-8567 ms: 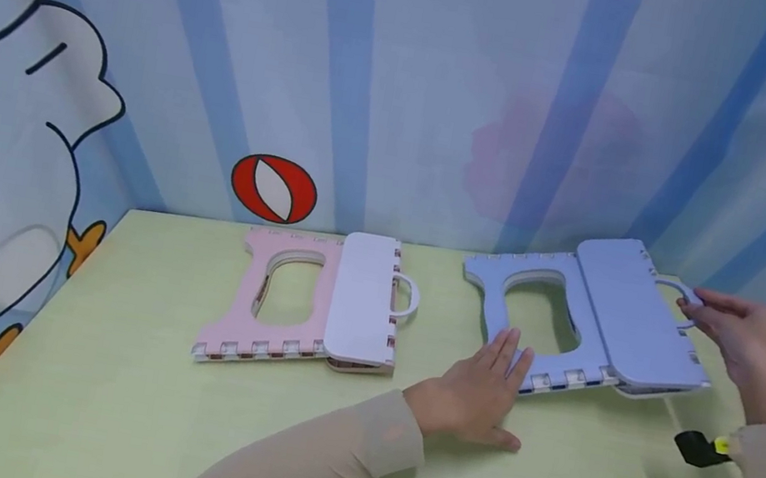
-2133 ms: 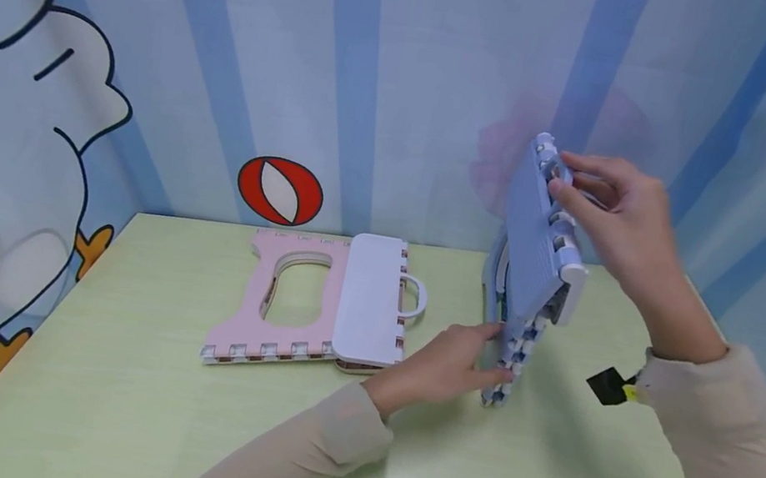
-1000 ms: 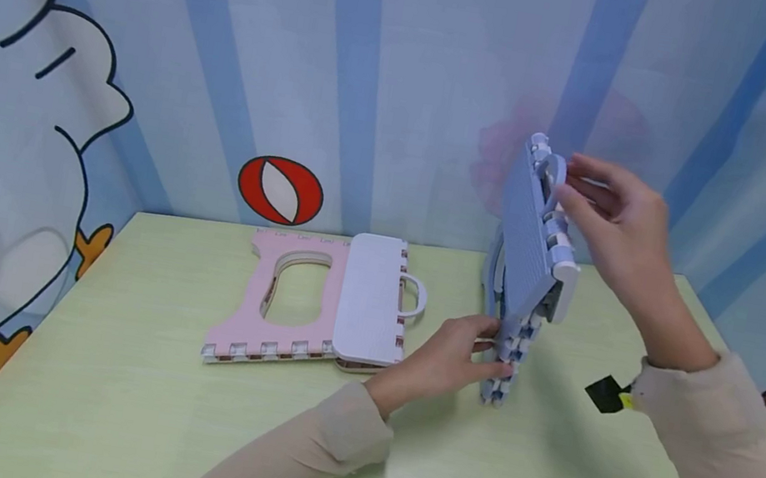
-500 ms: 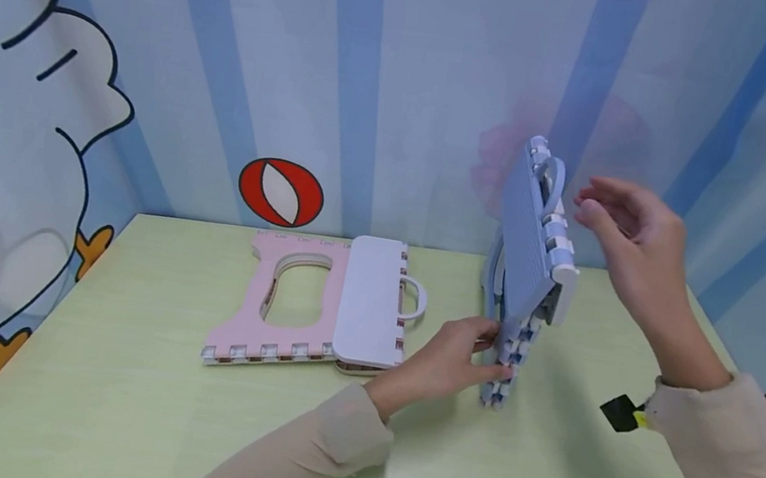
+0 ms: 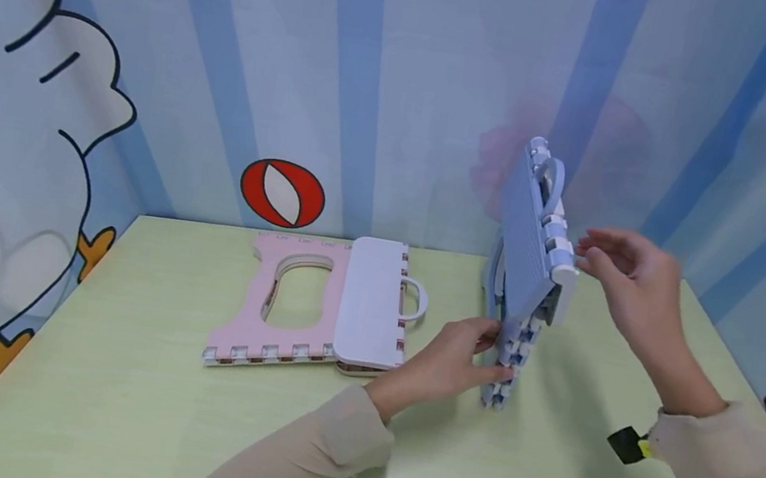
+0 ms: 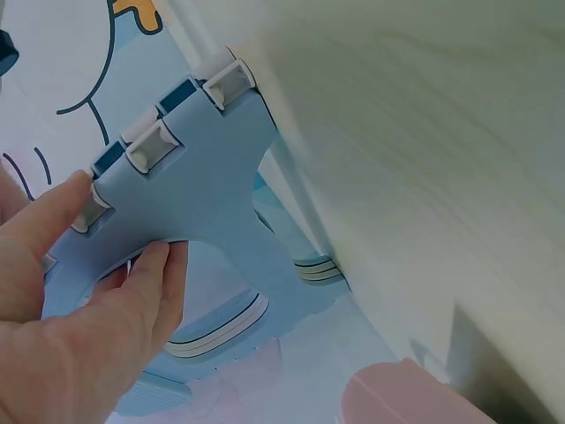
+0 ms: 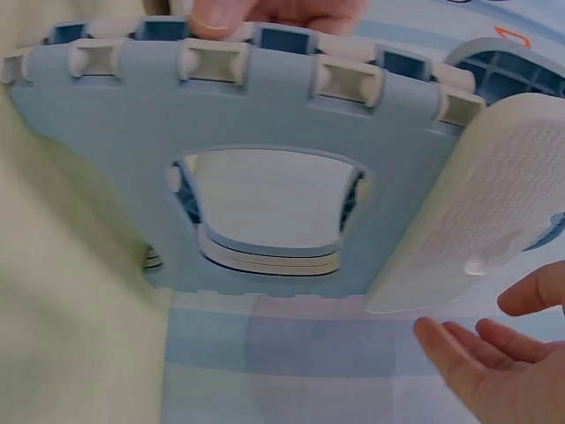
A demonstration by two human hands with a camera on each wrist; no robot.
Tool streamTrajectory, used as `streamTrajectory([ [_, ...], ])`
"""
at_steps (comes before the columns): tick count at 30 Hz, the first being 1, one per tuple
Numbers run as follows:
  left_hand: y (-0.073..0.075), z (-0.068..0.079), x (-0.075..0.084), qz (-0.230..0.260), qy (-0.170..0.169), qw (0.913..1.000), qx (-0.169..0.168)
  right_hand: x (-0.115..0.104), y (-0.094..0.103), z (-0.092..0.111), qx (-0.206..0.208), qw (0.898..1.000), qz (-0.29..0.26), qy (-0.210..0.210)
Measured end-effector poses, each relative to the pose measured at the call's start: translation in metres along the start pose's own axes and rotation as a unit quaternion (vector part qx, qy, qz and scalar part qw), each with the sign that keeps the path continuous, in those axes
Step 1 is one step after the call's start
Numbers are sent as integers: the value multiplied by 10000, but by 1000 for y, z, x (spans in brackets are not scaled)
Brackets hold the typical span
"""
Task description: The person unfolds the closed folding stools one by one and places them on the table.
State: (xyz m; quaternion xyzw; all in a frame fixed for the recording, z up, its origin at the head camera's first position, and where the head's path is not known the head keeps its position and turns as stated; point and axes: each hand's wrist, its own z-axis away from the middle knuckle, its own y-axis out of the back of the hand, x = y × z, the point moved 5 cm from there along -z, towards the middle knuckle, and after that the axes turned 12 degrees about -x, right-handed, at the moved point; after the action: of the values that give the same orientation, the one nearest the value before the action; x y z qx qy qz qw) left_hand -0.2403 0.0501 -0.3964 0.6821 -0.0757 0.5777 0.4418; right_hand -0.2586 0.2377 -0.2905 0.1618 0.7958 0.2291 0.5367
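A blue folding stool, folded flat, stands upright on its legs at the right side of the table. My left hand grips its near leg edge low down; in the left wrist view the thumb lies on the hinged edge and the fingers reach into the opening. To the stool's right, my right hand hovers apart from it, fingers loosely bent and holding nothing. The right wrist view shows this hand beside the stool's pale seat panel. A blue carry handle loops out at the top.
Left of the blue stool, a pink folding stool with a white seat panel lies flat on the pale green table. A striped cartoon curtain hangs close behind the table's back edge.
The blue stool, lying flat in the oldest frame, was raised upright. My right hand then let go of its handle and moved down and right. My left hand has kept its grip lately.
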Motion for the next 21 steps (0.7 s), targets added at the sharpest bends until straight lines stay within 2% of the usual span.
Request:
streamTrajectory([
  [5, 0, 0, -1, 80, 14, 10000, 1, 21, -8, 7, -322, 9980, -233, -501],
  [9, 0, 0, -1, 199, -67, 9998, 29, 35, -17, 14, -656, 9941, -515, -695],
  [15, 1, 0, -1, 346, -153, 9993, 58, 53, -34, 23, -944, 9859, -1187, -703],
  [21, 0, 1, -2, 273, -56, 9996, 35, 61, -51, 32, -1213, 9735, -1885, -446],
])
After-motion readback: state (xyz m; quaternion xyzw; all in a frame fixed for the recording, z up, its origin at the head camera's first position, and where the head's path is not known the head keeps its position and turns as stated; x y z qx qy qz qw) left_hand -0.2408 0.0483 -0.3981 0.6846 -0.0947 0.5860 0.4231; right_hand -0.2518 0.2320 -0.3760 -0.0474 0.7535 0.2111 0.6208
